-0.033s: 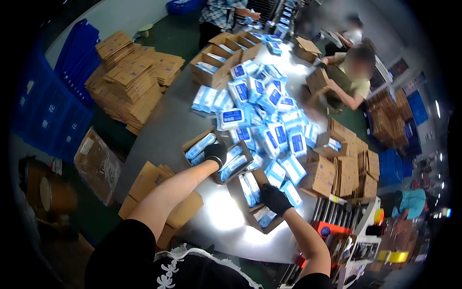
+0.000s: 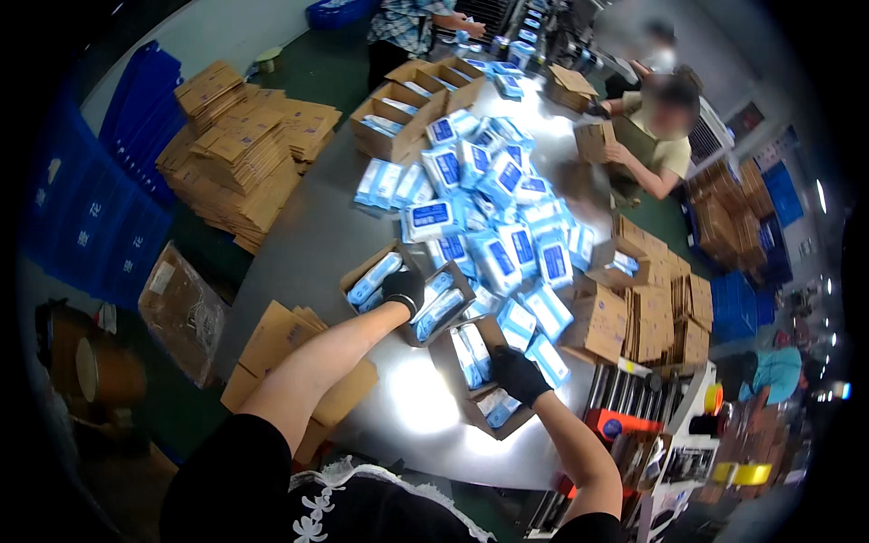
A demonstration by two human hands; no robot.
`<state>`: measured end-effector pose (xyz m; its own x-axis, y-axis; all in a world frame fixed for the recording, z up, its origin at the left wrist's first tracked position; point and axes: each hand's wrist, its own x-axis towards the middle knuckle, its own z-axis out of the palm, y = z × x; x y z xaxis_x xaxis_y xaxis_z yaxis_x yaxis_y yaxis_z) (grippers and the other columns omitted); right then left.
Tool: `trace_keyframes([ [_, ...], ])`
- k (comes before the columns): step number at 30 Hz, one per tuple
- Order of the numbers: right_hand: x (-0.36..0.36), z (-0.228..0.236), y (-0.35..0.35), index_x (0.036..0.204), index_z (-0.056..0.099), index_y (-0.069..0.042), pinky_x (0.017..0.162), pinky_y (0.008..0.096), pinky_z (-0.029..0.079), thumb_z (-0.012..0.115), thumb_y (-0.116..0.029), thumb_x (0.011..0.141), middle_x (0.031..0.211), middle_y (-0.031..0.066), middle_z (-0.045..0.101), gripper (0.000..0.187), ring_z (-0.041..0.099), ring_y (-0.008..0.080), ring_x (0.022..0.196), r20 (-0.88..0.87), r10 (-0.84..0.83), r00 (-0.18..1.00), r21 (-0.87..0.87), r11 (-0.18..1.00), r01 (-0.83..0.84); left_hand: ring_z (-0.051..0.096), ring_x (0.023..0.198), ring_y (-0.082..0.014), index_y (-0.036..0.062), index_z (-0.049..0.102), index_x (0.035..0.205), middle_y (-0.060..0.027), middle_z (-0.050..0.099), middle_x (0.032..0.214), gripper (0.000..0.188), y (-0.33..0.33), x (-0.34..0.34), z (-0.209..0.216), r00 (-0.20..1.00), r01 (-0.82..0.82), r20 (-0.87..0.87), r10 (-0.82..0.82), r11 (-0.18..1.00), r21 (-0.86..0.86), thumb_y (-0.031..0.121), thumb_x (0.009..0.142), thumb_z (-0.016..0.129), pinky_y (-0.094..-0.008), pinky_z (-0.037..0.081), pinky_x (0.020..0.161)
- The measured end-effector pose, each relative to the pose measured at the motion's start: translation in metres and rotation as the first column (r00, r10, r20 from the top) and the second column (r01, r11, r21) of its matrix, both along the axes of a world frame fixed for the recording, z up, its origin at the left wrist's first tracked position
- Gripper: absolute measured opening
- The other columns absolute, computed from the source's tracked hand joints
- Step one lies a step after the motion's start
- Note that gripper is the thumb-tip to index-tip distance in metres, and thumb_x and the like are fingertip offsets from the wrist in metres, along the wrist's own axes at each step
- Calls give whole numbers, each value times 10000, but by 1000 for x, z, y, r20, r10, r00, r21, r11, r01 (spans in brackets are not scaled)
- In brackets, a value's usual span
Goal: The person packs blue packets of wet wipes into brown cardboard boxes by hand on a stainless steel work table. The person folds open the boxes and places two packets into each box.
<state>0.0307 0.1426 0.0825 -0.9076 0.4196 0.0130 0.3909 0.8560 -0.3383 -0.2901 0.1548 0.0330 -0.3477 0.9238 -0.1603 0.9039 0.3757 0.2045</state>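
Note:
My left hand point(image 2: 405, 288), in a black glove, reaches down where two open cardboard boxes meet, the left box point(image 2: 345, 282) and the middle box point(image 2: 458, 313). Its fingers are hidden in the dark between them. Both boxes hold blue-and-white soft packs set on edge. Closer to me, a third open cardboard box point(image 2: 468, 404) has similar packs point(image 2: 471, 355) at both ends. My black-gloved right hand point(image 2: 520, 376) is closed over this box's right wall. A loose heap of blue-and-white packs point(image 2: 497, 258) lies just beyond the boxes.
Flat cardboard point(image 2: 272, 348) lies by my left forearm. More filled boxes point(image 2: 380, 136) stand at the table's far left. Folded cartons point(image 2: 647, 317) and a roller conveyor point(image 2: 625, 398) are on the right. Across the metal table point(image 2: 299, 235), a person point(image 2: 656, 136) handles a box.
The surroundings have shifted slightly left in the picture. Both my hands keep their places at the boxes.

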Motion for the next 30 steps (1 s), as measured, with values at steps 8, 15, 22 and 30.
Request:
trace_keyframes([
  [8,79,16,-87,1076,567,-102,975,445,397,610,-149,784,1173,134,565,299,529,318,1074,-254,-322,912,278,879,388,607,892,-363,26,600,1040,-169,640,963,340,-92,84,50,989,-112,145,29,789,604,259,795,641,-403,488,768],
  [15,160,-32,-124,927,454,-88,584,483,445,533,-268,852,730,170,581,210,580,396,696,15,-775,632,-230,612,756,512,575,-342,62,445,753,-137,483,616,367,-244,296,23,729,-361,673,124,905,223,258,661,741,-420,425,552],
  [22,216,-51,-166,825,498,-82,566,438,446,581,-243,799,735,176,547,183,558,365,656,-95,-903,420,-338,426,839,537,586,-371,85,477,674,-150,499,579,186,-213,372,4,919,-185,394,6,889,419,195,660,625,-460,421,542],
  [30,247,-27,-134,931,578,-64,682,374,506,739,-317,712,819,129,626,372,620,316,754,-34,-571,820,-620,655,431,570,825,-316,3,584,962,-153,568,920,571,-193,329,-18,548,494,633,-546,823,282,434,645,783,-390,464,734],
])
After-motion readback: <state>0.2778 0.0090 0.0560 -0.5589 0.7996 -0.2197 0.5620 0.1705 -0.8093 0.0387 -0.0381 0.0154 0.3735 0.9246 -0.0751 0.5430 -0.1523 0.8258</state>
